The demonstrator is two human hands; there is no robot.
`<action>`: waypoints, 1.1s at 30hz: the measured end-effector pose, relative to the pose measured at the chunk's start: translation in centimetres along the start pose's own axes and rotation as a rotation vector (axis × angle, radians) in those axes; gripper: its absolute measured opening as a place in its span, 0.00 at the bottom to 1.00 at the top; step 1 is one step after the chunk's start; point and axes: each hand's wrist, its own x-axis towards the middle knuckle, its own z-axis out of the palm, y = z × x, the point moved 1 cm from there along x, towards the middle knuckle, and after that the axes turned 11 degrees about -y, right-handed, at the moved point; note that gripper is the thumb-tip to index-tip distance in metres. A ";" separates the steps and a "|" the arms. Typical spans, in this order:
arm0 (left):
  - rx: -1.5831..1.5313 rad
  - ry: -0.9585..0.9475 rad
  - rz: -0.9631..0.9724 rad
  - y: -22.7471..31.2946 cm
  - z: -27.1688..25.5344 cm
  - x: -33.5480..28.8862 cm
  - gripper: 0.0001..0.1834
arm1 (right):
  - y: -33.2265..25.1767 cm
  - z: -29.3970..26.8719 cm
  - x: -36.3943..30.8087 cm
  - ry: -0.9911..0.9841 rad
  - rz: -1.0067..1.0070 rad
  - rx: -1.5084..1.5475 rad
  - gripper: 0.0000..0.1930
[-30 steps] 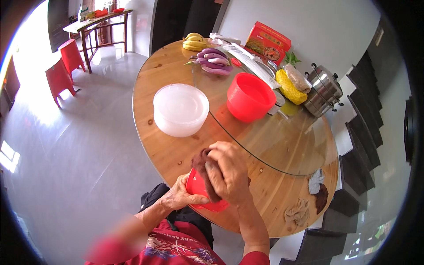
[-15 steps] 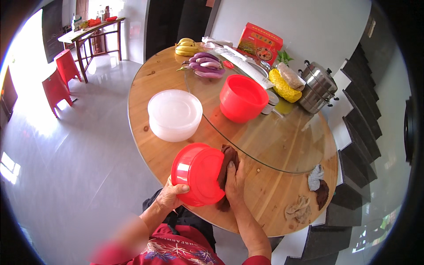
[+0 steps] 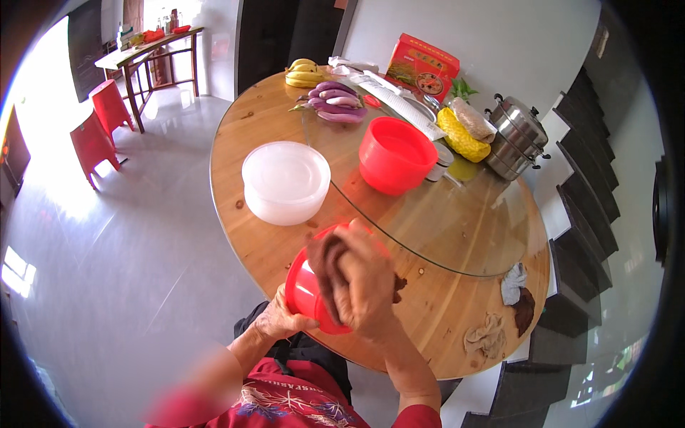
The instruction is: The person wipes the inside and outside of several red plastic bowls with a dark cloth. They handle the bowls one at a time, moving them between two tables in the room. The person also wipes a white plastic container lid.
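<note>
A red plastic bowl (image 3: 305, 289) is held tilted over the near edge of the round wooden table (image 3: 435, 314). My left hand (image 3: 280, 318) grips its lower left side, thumb over the outside. Pressed against the bowl's outer surface is a brown cloth (image 3: 328, 269), bunched in my right hand (image 3: 365, 282), which covers much of the bowl. Beyond my hands, a white translucent lidded tub (image 3: 287, 182) stands on the wood. To its right, another red bowl or stack of bowls (image 3: 397, 157) rests on the glass turntable (image 3: 457, 235).
Eggplants (image 3: 337, 103), bananas (image 3: 304, 73), a red box (image 3: 422, 65), a yellow bag (image 3: 462, 135) and a steel steamer pot (image 3: 515, 137) line the far side. Crumpled cloths (image 3: 486, 335) lie at the right edge. Dark stairs (image 3: 571, 278) rise beyond; red stools (image 3: 94, 146) stand left.
My right hand has swung from the bowl's right edge up and left across its surface, carrying the brown cloth. My left hand keeps its hold on the bowl.
</note>
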 end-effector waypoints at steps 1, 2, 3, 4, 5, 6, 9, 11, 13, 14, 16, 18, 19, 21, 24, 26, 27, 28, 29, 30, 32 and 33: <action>0.041 -0.046 0.037 0.6 0.3 0.0 0.44 | 0.7 -0.6 0.8 0.033 0.051 -0.005 0.13; 0.082 -0.092 0.073 1.0 0.5 0.0 0.35 | 1.4 -1.2 1.3 0.065 0.102 -0.008 0.14; 0.108 -0.099 0.089 1.0 0.2 -0.2 0.36 | 2.0 -1.9 1.5 0.021 0.248 0.208 0.14; 0.135 -0.104 0.106 1.0 -0.3 -0.4 0.38 | 2.7 -2.6 1.5 -0.025 0.392 0.428 0.14; 0.163 -0.108 0.122 0.9 -0.6 -0.5 0.40 | 3.1 -3.0 1.4 -0.072 0.534 0.649 0.15; 0.044 -0.075 0.131 0.8 -0.5 -0.5 0.41 | 3.6 -3.0 1.0 -0.023 0.556 0.770 0.16; -0.254 -0.008 0.147 0.7 0.5 -0.2 0.44 | 5.5 -0.7 -1.5 0.142 0.661 1.026 0.17; -0.349 -0.006 0.169 1.1 0.7 0.6 0.44 | 4.9 0.1 -2.5 0.282 0.662 1.105 0.18; -0.417 0.001 0.177 1.2 0.6 1.0 0.43 | 4.1 0.8 -3.4 0.380 0.682 1.109 0.19; -0.428 0.014 0.181 1.5 0.9 1.2 0.43 | 3.7 1.0 -3.9 0.406 0.694 1.067 0.20; -0.452 0.033 0.194 2.3 1.8 2.0 0.42 | 2.7 1.1 -4.4 0.455 0.700 0.982 0.21; -0.433 0.046 0.213 2.4 2.2 2.8 0.41 | 1.5 1.4 -4.8 0.506 0.688 0.901 0.21; -0.420 0.070 0.216 2.6 2.7 3.3 0.39 | 1.2 1.6 -5.0 0.467 0.606 0.808 0.21; -0.329 0.102 0.224 2.6 3.4 4.5 0.36 | 0.7 2.0 -5.3 0.386 0.447 0.622 0.20; -0.205 0.118 0.203 1.9 4.4 6.2 0.28 | 0.1 1.8 -3.9 0.305 0.177 0.190 0.10; -0.295 0.221 0.078 1.9 4.4 6.6 0.25 | 0.1 1.1 -3.1 0.252 0.048 0.094 0.12; -0.318 0.195 0.078 1.9 4.5 6.7 0.25 | -0.2 1.1 -3.1 0.200 -0.017 -0.046 0.12; -0.340 0.170 0.078 2.0 4.6 6.8 0.25 | -0.5 1.3 -3.3 0.144 -0.083 -0.183 0.13; -0.363 0.146 0.079 2.1 4.8 6.8 0.25 | -0.6 1.4 -4.1 0.076 -0.084 -0.317 0.13; -0.385 0.114 0.082 2.3 5.0 7.0 0.25 | -0.2 1.3 -4.5 0.105 -0.062 -0.310 0.13; -0.429 0.051 0.091 2.7 5.6 6.9 0.26 | 1.1 0.9 -5.2 0.164 -0.021 -0.297 0.13; -0.332 0.101 0.121 3.2 5.9 6.9 0.27 | 1.7 1.0 -5.9 0.158 -0.009 -0.297 0.14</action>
